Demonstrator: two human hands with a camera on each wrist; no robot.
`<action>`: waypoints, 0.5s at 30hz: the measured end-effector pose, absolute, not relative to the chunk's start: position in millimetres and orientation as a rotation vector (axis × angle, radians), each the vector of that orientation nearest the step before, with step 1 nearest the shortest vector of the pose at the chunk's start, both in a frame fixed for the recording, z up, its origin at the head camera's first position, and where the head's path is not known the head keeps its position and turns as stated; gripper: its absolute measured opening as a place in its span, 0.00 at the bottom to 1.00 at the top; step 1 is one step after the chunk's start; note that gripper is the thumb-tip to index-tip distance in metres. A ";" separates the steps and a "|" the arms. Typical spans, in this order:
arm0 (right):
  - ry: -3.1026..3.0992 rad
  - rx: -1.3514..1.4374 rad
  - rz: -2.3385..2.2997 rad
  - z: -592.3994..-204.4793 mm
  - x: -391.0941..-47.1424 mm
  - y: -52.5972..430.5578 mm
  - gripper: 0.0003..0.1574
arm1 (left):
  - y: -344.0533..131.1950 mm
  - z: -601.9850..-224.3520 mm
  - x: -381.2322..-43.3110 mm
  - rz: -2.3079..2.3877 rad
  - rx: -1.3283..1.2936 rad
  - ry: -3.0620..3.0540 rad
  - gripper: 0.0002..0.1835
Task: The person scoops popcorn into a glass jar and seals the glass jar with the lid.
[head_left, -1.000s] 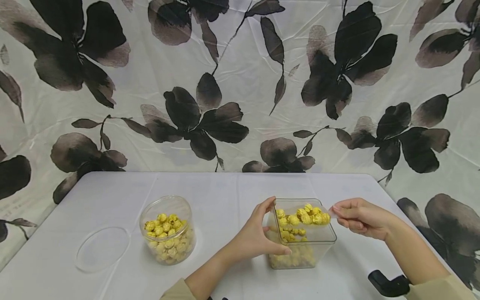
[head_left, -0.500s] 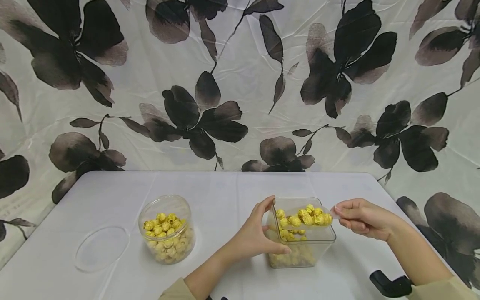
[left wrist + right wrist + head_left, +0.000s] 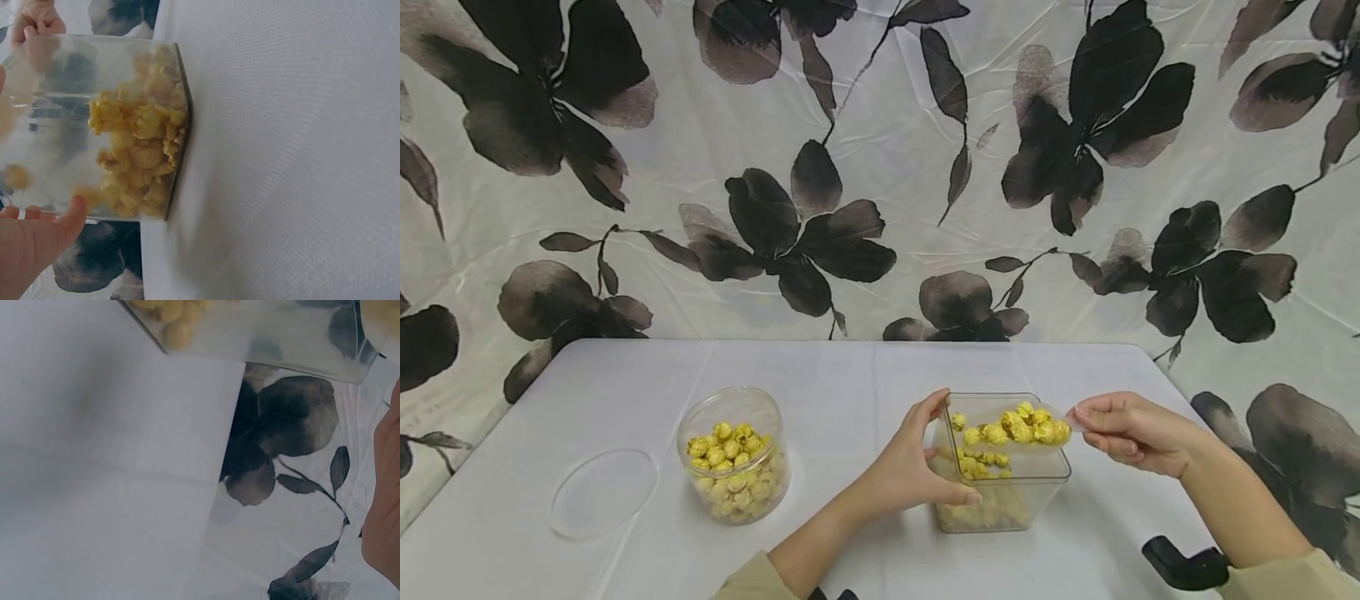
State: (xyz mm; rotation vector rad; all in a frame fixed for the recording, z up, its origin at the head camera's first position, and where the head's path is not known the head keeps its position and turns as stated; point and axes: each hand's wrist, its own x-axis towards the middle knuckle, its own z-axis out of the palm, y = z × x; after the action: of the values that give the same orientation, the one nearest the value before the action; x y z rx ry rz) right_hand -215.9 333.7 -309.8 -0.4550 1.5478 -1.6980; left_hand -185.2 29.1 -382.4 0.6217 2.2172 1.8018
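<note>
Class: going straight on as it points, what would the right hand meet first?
The right hand, pinching a clear scoop of yellow popcorn, would probably meet the transparent rectangular container's rim; depth is unclear.

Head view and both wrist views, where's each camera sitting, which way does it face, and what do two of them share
Head: worn on the head, facing forward and down at the table, jar, box and cloth; left hand and right hand show.
Left wrist: on that wrist, facing the box's side, picture turned sideways; left hand lower left, right hand upper left.
Right wrist: on that wrist, facing the table, part of the box and the cloth; part of the right hand shows at the right edge.
Shared: both wrist views show the box and popcorn.
</note>
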 end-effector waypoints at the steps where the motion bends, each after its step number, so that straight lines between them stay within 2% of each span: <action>1: 1.545 -0.454 -1.698 -309.0 -216.0 334.0 0.16 | 29.2 -382.5 -185.4 1.801 0.618 2.219 0.58; 15: 1.509 -0.450 -1.707 -301.7 -217.0 336.3 0.17 | 29.8 -384.7 -186.4 1.809 0.625 2.224 0.59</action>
State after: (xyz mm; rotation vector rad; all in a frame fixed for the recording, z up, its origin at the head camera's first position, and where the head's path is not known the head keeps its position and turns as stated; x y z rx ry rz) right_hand -217.0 336.3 -301.7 -0.4505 1.5091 -1.7073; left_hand -186.4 29.8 -384.7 0.6247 2.2240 1.8085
